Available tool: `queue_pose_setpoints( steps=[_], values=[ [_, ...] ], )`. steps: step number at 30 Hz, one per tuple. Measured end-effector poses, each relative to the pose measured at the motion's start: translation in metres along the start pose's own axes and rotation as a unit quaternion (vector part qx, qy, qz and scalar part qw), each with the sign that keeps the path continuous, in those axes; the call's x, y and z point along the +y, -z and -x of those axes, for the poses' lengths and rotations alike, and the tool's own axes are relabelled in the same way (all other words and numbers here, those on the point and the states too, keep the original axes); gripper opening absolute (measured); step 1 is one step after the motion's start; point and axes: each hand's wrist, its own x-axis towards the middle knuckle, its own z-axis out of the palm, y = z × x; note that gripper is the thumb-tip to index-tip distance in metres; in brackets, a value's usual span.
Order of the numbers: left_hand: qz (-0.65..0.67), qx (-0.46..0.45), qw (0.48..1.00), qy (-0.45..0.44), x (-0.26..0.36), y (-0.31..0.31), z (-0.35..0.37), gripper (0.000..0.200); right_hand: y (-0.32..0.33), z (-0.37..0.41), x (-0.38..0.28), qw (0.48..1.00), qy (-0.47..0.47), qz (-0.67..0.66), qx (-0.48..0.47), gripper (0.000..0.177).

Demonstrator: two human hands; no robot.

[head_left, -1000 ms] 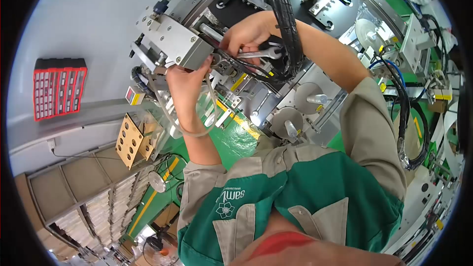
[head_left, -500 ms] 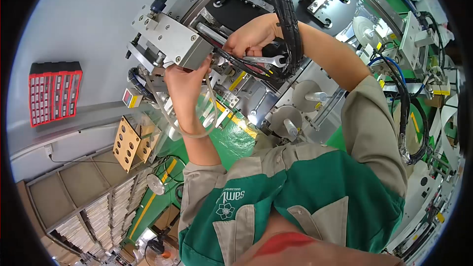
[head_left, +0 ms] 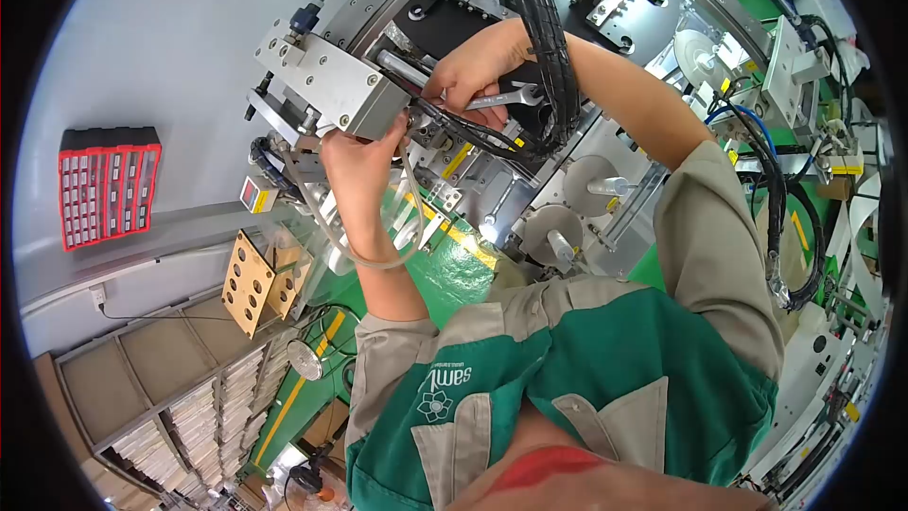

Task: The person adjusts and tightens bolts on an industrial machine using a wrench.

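My right hand is closed around a wrench, its open jaw pointing right toward a thick black cable bundle. The wrench's other end is hidden by my fingers and the thin black cables. My left hand is raised under a silver metal block, thumb up by the block's lower right corner. Its fingertips are behind the block, so what they grip does not show. A pale flexible tube loops in front of my left wrist. Close to my right hand, a metal rod runs out of the block.
Below the hands are machine parts, including two round discs and another wrench-like tool. A red parts organiser hangs on the left wall. A perforated tan box stands lower left. More machinery and black cables are at right.
The wrench in my right hand has tilted, its jaw end rising slightly up and left. My left hand stays under the block. The whole view has shifted a little.
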Motion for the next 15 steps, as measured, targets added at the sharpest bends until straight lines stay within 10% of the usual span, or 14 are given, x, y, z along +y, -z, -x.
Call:
queue_pose_setpoints(
  steps=[15],
  values=[
    [0.105,-0.02,0.994,0.009,0.0,-0.003,0.0,0.012,-0.005,-0.009,0.041,0.967,0.097,-0.165,0.168,0.032]
  ],
)
